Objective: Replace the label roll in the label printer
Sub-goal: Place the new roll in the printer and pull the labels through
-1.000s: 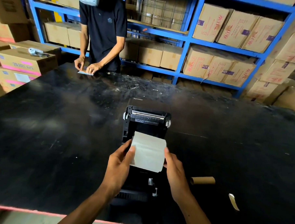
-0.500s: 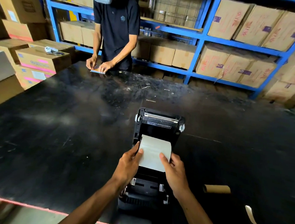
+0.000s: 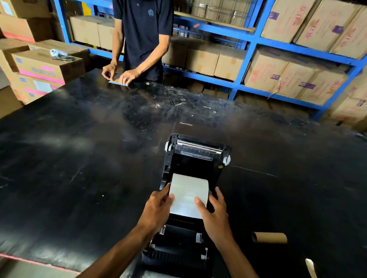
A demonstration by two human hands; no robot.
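Observation:
A black label printer [image 3: 195, 160] stands open on the black table, its lid tipped back away from me. A white label roll [image 3: 188, 193] sits low in the printer's bay. My left hand [image 3: 157, 207] grips the roll's left end with the thumb on top. My right hand [image 3: 214, 213] holds the right end, thumb pressed on the white paper. An empty brown cardboard core [image 3: 269, 237] lies on the table to the right of the printer.
A person [image 3: 141, 32] in a dark shirt stands at the far table edge, handling a small flat item [image 3: 119, 81]. A curled paper strip [image 3: 312, 270] lies at right. Cardboard boxes [image 3: 40, 66] are stacked at left; blue shelves [image 3: 252, 40] of boxes stand behind.
The label roll has gone down from above the printer into its bay, with both hands following it. The camera has shifted so the printer appears further right.

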